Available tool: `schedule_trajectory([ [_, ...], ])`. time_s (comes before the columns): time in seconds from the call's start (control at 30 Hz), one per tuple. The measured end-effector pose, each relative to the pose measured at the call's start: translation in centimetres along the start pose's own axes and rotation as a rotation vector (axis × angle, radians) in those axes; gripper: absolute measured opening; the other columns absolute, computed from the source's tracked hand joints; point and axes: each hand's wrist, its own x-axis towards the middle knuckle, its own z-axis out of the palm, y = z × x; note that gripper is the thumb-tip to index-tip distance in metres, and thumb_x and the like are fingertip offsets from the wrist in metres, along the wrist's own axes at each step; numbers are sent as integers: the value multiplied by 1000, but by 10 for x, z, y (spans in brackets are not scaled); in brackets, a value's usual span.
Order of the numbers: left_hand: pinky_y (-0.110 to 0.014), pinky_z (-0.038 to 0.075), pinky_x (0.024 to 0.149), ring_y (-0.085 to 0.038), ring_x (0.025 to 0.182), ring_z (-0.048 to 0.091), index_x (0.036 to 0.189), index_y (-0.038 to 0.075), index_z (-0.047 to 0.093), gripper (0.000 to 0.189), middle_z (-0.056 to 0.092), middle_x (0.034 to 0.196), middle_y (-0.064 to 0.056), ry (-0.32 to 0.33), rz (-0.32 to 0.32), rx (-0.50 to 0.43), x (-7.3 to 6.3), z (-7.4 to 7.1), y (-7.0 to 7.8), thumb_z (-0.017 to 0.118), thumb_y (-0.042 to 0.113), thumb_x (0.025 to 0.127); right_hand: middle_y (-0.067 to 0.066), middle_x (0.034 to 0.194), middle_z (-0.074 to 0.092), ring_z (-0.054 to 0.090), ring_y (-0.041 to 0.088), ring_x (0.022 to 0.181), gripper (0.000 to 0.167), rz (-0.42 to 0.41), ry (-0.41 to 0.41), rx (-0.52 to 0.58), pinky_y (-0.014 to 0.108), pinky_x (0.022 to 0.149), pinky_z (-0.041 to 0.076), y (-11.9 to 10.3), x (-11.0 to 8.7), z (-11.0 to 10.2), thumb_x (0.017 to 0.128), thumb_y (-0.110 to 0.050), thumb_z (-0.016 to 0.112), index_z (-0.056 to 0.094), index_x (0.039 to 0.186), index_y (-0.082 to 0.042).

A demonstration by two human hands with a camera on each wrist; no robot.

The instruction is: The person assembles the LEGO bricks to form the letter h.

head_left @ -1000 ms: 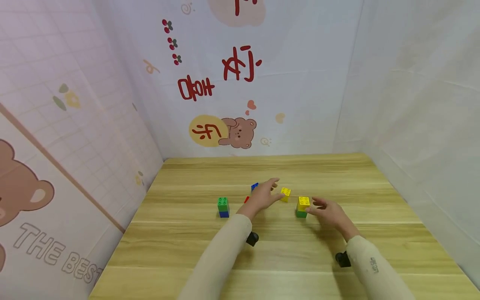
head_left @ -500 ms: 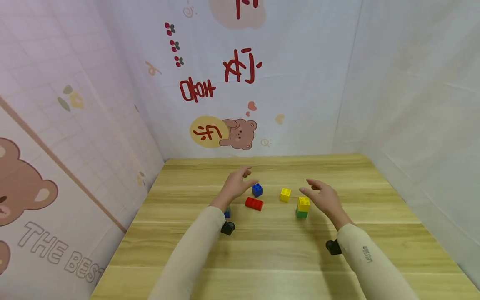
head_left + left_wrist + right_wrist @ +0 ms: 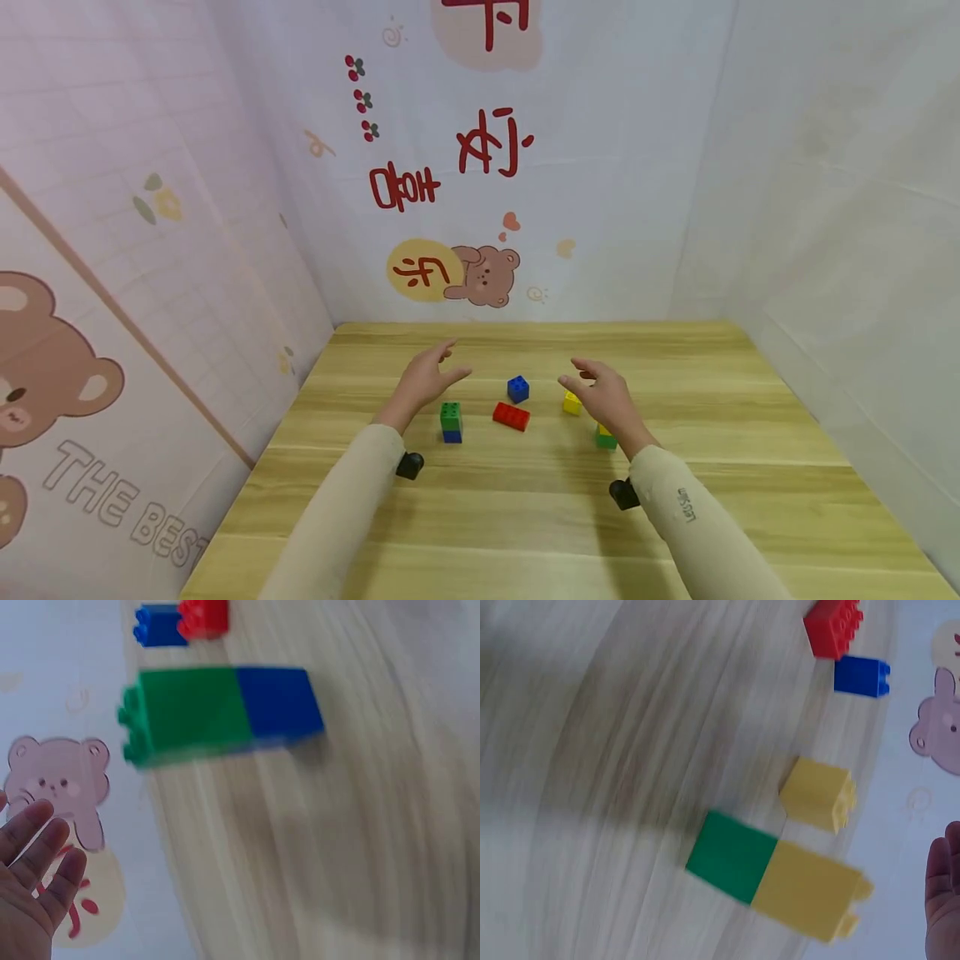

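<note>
My left hand [image 3: 426, 381] hovers beside a stack of a green brick [image 3: 451, 414] on a blue brick [image 3: 452, 436], fingers loosely spread and holding nothing. Over on the right, my right hand [image 3: 606, 395] hangs above a second stack, a yellow brick [image 3: 808, 889] on a green brick [image 3: 732, 856], and partly hides it in the head view. A single yellow brick [image 3: 572, 403] lies near its fingers, apart from them. Between the hands are a small blue brick [image 3: 518, 388] and a longer red brick [image 3: 512, 416].
The wooden table [image 3: 495, 517] carries all the bricks. A white printed cloth [image 3: 600, 167] stands behind it, with more cloth at both sides. Black wrist cameras [image 3: 409, 465] sit under the cuffs.
My left hand has swung left, away from the yellow brick and past the red and blue bricks. My right hand has shifted left over the yellow-green stack. The bricks stay put.
</note>
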Motion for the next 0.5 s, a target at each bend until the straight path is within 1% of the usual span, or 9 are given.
schedule_trajectory([
  [0.13,-55,39,106,-35,135,43,153,13,38,72,48,146,-18,-18,-25,7,-7,-5,-14,67,43,94,19,147,46,48,37,129,58,3,1,19,53,100,45,-4,3,17,98,-34,64,49,145,-4],
  [0.27,-57,38,105,-38,135,42,154,11,35,73,46,147,-20,-28,-51,-17,-13,-8,-25,66,41,95,18,144,49,49,36,128,56,8,6,27,51,99,46,-2,7,33,97,-31,66,50,144,-4],
  [0.37,-57,38,105,-37,136,41,155,14,33,73,44,148,-18,-52,-79,-67,-18,-8,-32,65,41,96,18,142,52,51,35,126,56,28,4,16,51,98,47,3,9,45,97,-31,66,51,143,-4],
  [0.5,-58,38,105,-37,136,40,155,16,33,73,44,149,-16,-90,-113,-135,-24,-4,-40,65,43,96,17,140,55,53,35,125,56,82,-11,-4,50,97,48,10,8,57,96,-33,67,53,142,-5],
])
